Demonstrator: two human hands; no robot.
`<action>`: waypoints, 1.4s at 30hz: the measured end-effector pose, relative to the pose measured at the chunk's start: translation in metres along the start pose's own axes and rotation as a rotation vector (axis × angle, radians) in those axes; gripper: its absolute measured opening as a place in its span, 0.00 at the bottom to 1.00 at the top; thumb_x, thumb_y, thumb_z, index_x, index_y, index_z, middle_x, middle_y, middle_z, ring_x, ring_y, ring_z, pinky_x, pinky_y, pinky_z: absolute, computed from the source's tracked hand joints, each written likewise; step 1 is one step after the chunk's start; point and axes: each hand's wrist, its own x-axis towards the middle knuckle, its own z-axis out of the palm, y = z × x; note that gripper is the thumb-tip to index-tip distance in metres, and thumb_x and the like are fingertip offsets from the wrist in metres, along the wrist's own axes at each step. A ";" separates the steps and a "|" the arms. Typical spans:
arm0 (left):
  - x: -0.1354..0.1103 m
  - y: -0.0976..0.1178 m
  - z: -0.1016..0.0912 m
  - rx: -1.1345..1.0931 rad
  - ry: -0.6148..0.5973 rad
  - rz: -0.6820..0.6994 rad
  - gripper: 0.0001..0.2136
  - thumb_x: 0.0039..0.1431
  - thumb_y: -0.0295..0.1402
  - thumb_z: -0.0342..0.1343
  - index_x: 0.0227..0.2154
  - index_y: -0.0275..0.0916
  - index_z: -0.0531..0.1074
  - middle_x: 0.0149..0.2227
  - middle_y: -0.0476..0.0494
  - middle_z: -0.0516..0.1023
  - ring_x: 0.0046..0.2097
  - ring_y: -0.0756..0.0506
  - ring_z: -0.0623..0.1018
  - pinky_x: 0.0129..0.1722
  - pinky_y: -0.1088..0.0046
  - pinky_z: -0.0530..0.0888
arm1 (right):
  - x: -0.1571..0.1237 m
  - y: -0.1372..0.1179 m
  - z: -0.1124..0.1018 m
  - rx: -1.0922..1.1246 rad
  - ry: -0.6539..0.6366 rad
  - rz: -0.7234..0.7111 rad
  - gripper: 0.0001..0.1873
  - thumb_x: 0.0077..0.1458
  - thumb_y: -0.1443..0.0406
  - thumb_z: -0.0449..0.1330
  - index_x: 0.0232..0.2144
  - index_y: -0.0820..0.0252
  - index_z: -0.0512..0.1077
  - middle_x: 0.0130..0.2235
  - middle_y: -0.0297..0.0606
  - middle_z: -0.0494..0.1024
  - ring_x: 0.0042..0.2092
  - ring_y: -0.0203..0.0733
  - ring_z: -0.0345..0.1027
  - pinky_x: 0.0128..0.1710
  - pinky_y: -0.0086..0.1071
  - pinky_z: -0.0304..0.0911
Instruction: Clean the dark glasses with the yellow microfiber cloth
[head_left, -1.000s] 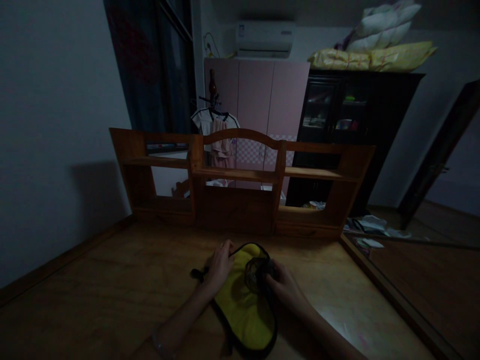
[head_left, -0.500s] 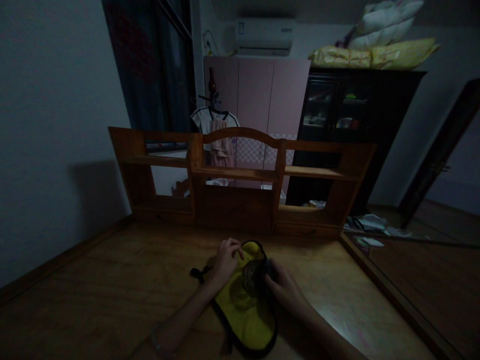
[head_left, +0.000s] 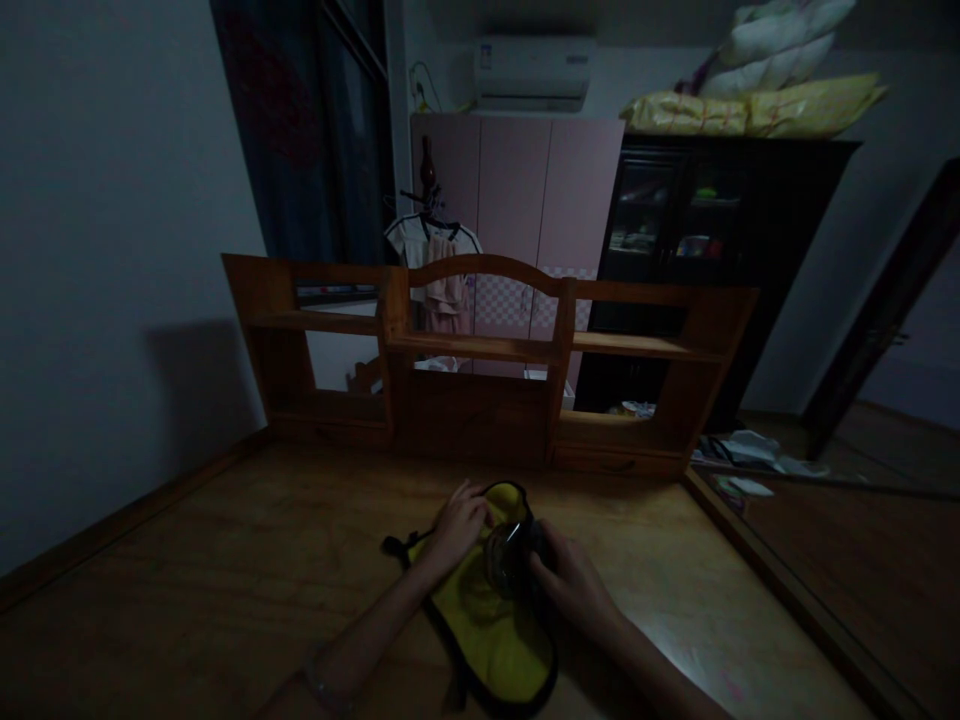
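Observation:
A yellow cloth pouch (head_left: pixel 511 655) with black edging lies spread on the wooden board, its yellow face up and a black strap end (head_left: pixel 393 545) sticking out at its left. My left hand (head_left: pixel 461 525) has its fingers curled on the pouch's upper left edge, gripping the cloth. On the pouch's right side, my right hand (head_left: pixel 568 572) is closed around a dark, shiny round container (head_left: pixel 504 562), which looks like clear glass or plastic. The container lies tilted over the yellow cloth, one round end toward my left hand. Dim light hides its details and the fingers behind it.
A wooden shelf rack (head_left: pixel 480 347) stands along the board's far edge. A wall (head_left: pixel 112 300) bounds the left, and a raised wooden rim (head_left: pixel 772 570) the right. Beyond are a pink wardrobe (head_left: pixel 510 190), a black cabinet (head_left: pixel 780 220) and hanging clothes (head_left: pixel 442 270).
My left hand has shifted slightly to the right, nearer the container. The container has turned a little in my right hand and now shows a bright reflection.

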 end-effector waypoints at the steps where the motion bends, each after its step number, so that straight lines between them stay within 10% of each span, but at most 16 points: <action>1: 0.000 0.001 0.000 -0.006 -0.005 0.006 0.16 0.59 0.26 0.45 0.26 0.43 0.78 0.47 0.46 0.77 0.58 0.43 0.67 0.62 0.58 0.59 | 0.000 -0.001 0.000 -0.005 -0.004 -0.004 0.11 0.58 0.66 0.54 0.43 0.59 0.71 0.37 0.39 0.79 0.36 0.43 0.72 0.36 0.32 0.64; 29: 0.002 0.006 -0.007 -0.130 0.152 -0.024 0.15 0.58 0.25 0.49 0.43 0.42 0.77 0.51 0.43 0.73 0.55 0.42 0.69 0.59 0.60 0.63 | 0.001 -0.002 0.000 -0.047 -0.017 0.003 0.11 0.57 0.66 0.54 0.43 0.59 0.70 0.34 0.38 0.78 0.34 0.42 0.71 0.33 0.31 0.62; 42: 0.002 0.019 -0.013 -0.067 0.263 0.023 0.10 0.56 0.23 0.54 0.33 0.43 0.79 0.43 0.45 0.72 0.48 0.44 0.73 0.52 0.65 0.69 | 0.000 -0.001 -0.001 -0.062 -0.014 0.039 0.13 0.57 0.67 0.54 0.45 0.58 0.69 0.36 0.38 0.79 0.36 0.44 0.72 0.35 0.32 0.63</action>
